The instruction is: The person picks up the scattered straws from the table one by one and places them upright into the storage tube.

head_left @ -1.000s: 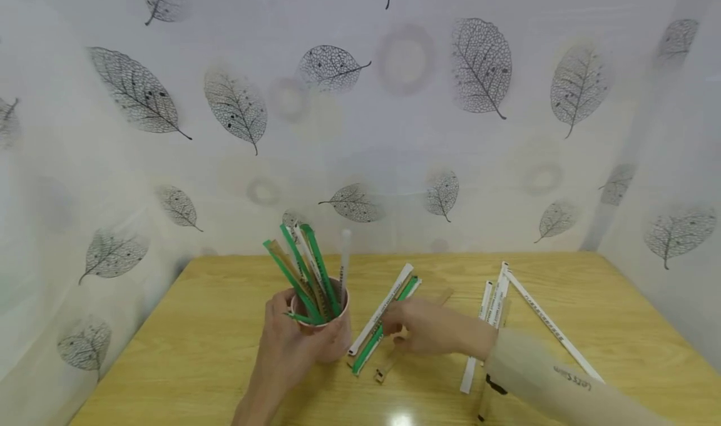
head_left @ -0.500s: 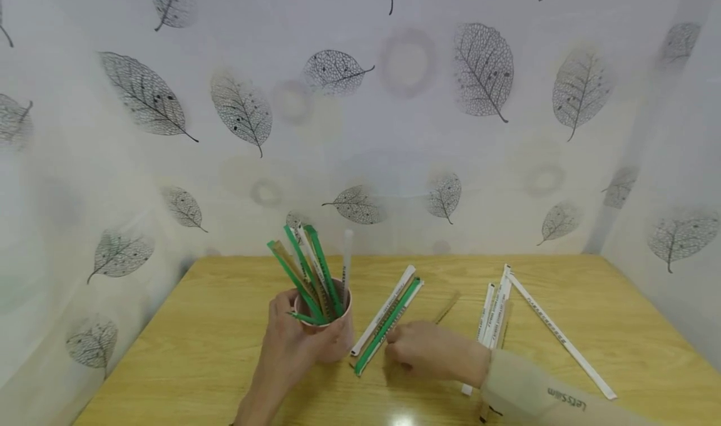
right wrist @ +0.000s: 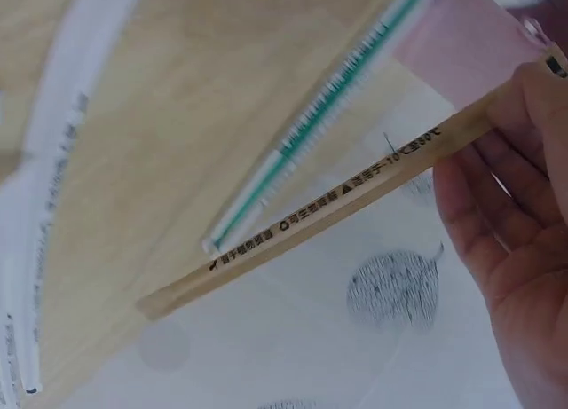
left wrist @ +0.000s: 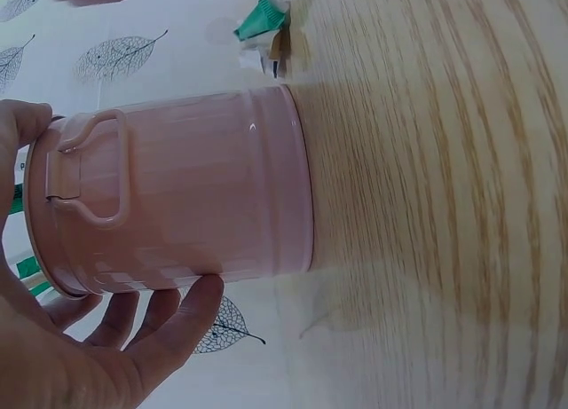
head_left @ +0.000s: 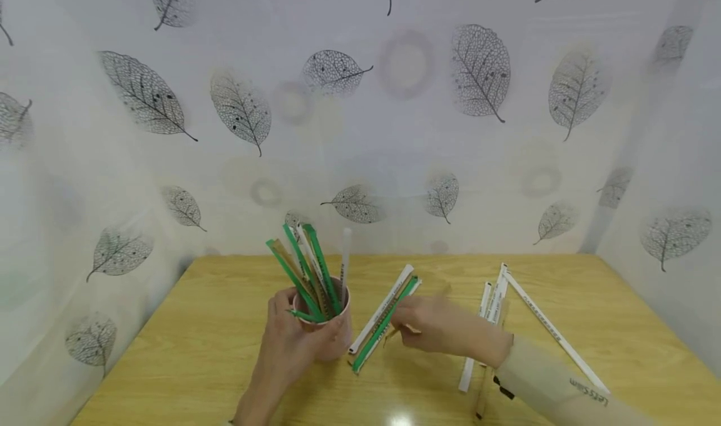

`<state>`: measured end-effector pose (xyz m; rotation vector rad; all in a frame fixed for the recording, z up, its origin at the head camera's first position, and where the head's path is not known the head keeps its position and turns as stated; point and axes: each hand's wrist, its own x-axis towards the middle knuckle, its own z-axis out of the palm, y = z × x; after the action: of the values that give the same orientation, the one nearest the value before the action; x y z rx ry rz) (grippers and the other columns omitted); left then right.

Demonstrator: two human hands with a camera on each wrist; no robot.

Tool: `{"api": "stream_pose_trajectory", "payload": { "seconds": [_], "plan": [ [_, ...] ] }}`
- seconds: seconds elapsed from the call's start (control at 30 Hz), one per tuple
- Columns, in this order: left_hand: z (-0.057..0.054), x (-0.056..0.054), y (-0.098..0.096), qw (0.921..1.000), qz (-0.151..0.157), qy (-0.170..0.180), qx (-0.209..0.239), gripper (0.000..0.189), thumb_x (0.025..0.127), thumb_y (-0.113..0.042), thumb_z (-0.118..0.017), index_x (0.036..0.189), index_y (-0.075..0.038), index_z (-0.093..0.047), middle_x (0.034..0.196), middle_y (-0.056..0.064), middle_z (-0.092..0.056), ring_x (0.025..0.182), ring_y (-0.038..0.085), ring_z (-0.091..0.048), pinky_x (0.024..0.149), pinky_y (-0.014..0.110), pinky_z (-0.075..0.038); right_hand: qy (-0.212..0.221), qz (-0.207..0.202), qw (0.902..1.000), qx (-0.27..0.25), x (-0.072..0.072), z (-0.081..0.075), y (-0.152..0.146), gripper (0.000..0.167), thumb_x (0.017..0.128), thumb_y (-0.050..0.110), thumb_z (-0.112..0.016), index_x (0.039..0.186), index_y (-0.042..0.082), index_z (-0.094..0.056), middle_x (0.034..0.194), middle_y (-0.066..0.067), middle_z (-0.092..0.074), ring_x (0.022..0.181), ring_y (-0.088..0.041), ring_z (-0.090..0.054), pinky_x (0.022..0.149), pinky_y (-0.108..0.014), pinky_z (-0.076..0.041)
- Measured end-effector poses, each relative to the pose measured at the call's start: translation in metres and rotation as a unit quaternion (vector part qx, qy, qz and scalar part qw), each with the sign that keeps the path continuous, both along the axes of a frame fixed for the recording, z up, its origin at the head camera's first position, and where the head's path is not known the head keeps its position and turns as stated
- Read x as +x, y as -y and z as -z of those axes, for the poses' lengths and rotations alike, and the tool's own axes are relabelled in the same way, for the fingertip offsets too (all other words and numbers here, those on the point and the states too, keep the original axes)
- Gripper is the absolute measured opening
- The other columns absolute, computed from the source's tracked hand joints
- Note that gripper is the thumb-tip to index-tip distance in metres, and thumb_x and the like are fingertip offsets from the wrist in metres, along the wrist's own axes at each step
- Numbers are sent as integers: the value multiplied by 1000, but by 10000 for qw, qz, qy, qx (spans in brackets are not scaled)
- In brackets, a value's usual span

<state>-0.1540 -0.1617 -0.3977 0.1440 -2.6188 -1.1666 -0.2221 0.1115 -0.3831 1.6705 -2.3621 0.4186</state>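
My left hand [head_left: 287,344] grips a pink metal pail [left wrist: 195,183] with a small side handle. It stands upright on the table, with fingers and thumb around its upper part. Several paper-wrapped straws [head_left: 318,269] in green, brown and white lean out of its mouth. To the right of the pail, my right hand [head_left: 442,326] pinches a brown paper-wrapped straw [right wrist: 311,209] near one end, as the right wrist view shows. Close beside those fingers lies a small group with a green-wrapped straw [head_left: 385,326] and a white-wrapped straw [head_left: 380,310].
Further right, beneath and beyond my right forearm, several white-wrapped straws [head_left: 467,373] and a brown one [head_left: 482,395] lie on the wooden table [head_left: 186,351]. One long white straw [head_left: 554,329] slants off to the right. A leaf-patterned curtain [head_left: 360,138] encloses the back and sides.
The brown straw that lay on the table is now pinched and raised in my right hand, which has dipped down and come back up. My left hand keeps its grip on the pail.
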Motion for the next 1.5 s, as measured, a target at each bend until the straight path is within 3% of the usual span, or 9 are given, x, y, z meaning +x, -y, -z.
{"api": "stream_pose_trajectory", "payload": {
  "seconds": [0.13, 0.33, 0.47, 0.57, 0.7, 0.83, 1.07, 1.33, 1.5],
  "plan": [
    [0, -1, 0, 10000, -39, 69, -13, 92, 79, -62, -82, 138, -4, -41, 137, 19, -46, 121, 34, -59, 98, 53, -54, 171, -339, 9929, -1132, -9, -18, -9, 23, 86, -7, -71, 96, 13, -67, 93, 3, -70, 83, -5, -64, 73, -16, -54],
    [-1, 0, 1, 10000, -46, 73, -28, 93, 78, -63, -81, 137, -3, -41, 135, 19, -47, 117, 31, -58, 96, 52, -53, 169, -274, 9654, -2587, -18, -39, -13, 32, 79, -14, -71, 94, 13, -67, 91, 2, -72, 81, -7, -67, 73, -20, -56],
    [0, -1, 1, 9999, -90, 147, -11, 93, 78, -64, -81, 137, -5, -41, 136, 17, -46, 117, 30, -58, 97, 51, -53, 897, -78, 9364, -3391, -18, -50, -10, 28, 81, -17, -69, 93, 8, -71, 91, -5, -74, 81, -7, -69, 75, -19, -58],
    [0, -1, 1, 9998, -96, 171, -5, 93, 77, -64, -81, 137, -5, -41, 136, 16, -46, 117, 30, -57, 97, 51, -53, 1555, 56, 9034, -3996, -16, -58, -7, 23, 84, -20, -66, 94, 1, -71, 93, -4, -75, 83, -6, -71, 77, -21, -60],
    [0, -1, 1, 9999, -62, 130, -28, 94, 78, -65, -80, 137, -4, -41, 135, 17, -46, 117, 30, -57, 96, 51, -53, 2047, 215, 8636, -4604, -14, -67, 2, 15, 85, -19, -64, 94, -8, -68, 96, 8, -75, 86, -4, -72, 79, -20, -60],
    [1, -1, 1, 9999, -51, 104, -27, 93, 78, -66, -80, 137, -4, -41, 134, 18, -47, 116, 29, -57, 96, 50, -53, 2230, 207, 8407, -4929, -12, -76, 14, 7, 88, -17, -63, 94, -14, -66, 93, 12, -75, 84, -4, -73, 77, -19, -60],
    [2, -1, -1, 10000, -4, -17, -19, 92, 79, -64, -80, 135, -2, -41, 132, 19, -47, 120, 32, -56, 96, 52, -54, 2407, 139, 8004, -5488, -6, -87, 31, 4, 89, -16, -63, 93, -16, -64, 91, 8, -75, 82, -7, -73, 81, -24, -61],
    [0, -2, -1, 10000, -37, -41, -54, 93, 79, -65, -79, 137, -2, -40, 134, 19, -46, 122, 34, -56, 98, 53, -53, 2404, 23, 7829, -5738, 0, -97, 41, 14, 88, -17, -63, 94, -6, -70, 93, 7, -75, 84, -8, -74, 83, -27, -61],
    [1, -3, -1, 10000, -61, -48, -54, 92, 78, -62, -82, 136, -3, -41, 132, 17, -47, 120, 31, -55, 98, 51, -53, 2718, 303, 7917, -5463, -2, -91, 51, 9, 89, -12, -65, 97, -15, -65, 92, 11, -75, 83, -7, -73, 82, -26, -62]
  ]
}}
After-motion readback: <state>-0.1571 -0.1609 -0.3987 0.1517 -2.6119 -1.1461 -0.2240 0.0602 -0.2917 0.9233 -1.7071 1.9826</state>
